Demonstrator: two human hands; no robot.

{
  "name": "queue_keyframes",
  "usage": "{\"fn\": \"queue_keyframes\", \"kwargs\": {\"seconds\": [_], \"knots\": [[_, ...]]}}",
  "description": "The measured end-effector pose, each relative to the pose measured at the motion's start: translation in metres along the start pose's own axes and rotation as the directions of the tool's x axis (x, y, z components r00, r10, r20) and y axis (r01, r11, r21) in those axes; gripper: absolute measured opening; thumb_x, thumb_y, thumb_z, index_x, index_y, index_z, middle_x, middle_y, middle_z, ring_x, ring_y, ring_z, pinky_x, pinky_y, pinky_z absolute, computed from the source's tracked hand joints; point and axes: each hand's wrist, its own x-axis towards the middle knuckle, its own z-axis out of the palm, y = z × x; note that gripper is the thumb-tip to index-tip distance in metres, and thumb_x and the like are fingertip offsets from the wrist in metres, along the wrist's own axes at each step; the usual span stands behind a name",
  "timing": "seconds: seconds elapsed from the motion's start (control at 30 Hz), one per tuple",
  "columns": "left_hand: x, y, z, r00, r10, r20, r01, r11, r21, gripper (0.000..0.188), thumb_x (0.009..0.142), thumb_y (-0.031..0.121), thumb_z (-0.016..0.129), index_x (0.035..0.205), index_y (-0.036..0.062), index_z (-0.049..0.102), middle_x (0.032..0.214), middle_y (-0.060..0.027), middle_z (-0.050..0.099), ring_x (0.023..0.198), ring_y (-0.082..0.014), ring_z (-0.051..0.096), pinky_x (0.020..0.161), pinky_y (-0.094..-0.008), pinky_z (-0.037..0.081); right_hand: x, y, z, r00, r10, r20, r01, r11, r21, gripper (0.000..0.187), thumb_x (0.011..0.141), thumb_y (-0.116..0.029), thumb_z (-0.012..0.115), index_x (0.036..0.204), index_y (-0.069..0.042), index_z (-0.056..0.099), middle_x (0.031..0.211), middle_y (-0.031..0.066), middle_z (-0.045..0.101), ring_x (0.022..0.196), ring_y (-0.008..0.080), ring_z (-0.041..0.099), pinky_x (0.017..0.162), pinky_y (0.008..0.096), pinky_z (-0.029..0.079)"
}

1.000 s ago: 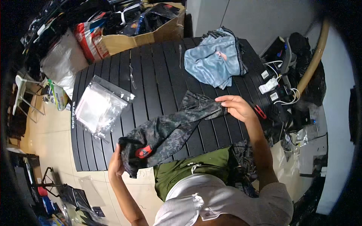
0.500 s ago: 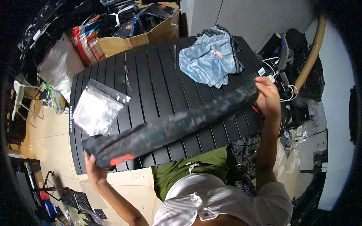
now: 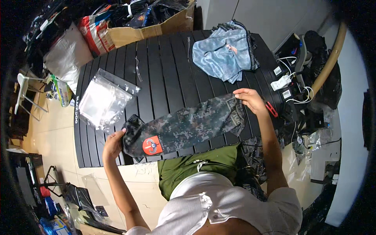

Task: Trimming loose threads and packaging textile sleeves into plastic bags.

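A long, narrow piece of camouflage cloth [image 3: 188,127] is stretched across the near side of the black slatted table [image 3: 164,78]. It bears an orange-red shield emblem at its left part and pale lettering toward the right. My left hand [image 3: 112,145] pinches its left end, where the fabric is bunched and folded. At the far corner of the right end, my right hand [image 3: 251,101] grips the edge between thumb and fingers. A stack of clear plastic bags [image 3: 103,102] lies at the left of the table. Light-blue folded cloths [image 3: 223,53] are piled at the far right.
A red-handled tool [image 3: 271,109] lies by the right edge, near a white power adapter [image 3: 282,83] and cables. Beyond the far edge stands an open cardboard box [image 3: 152,31] filled with dark packages. A clear plastic strip [image 3: 138,69] rests on the slats.
The camouflage cloth has gone from a taut, narrow band to a wider, flatter spread with its emblem facing up. My hands have come closer together, the left one moving up and right.
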Motion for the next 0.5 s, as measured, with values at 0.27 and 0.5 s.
{"fn": "queue_keyframes", "kwargs": {"seconds": [0.27, 0.5], "knots": [[-0.051, 0.058, -0.008, 0.821, 0.511, -0.256, -0.495, 0.859, 0.127, 0.019, 0.087, 0.02, 0.057, 0.072, 0.0091, 0.055, 0.066, 0.0034, 0.052, 0.06, -0.0049, 0.049, 0.059, -0.021, 0.043, -0.046, -0.056, -0.011, 0.837, -0.512, -0.194, 0.471, 0.854, -0.223, 0.031, 0.078, 0.002, 0.06, 0.109, 0.002, 0.058, 0.097, 0.004, 0.06, 0.084, 0.0068, 0.055, 0.078, 0.0193, 0.042], [-0.065, 0.094, 0.002, 0.749, 0.605, -0.269, -0.63, 0.776, -0.008, 0.012, 0.087, 0.017, 0.057, 0.078, 0.01, 0.055, 0.077, 0.004, 0.056, 0.069, -0.0042, 0.052, 0.062, -0.0199, 0.042, -0.056, -0.103, 0.02, 0.823, -0.567, 0.026, 0.553, 0.79, -0.263, 0.021, 0.085, -0.003, 0.05, 0.102, 0.005, 0.06, 0.1, 0.0046, 0.058, 0.092, 0.0079, 0.051, 0.079, 0.0172, 0.036]]}}
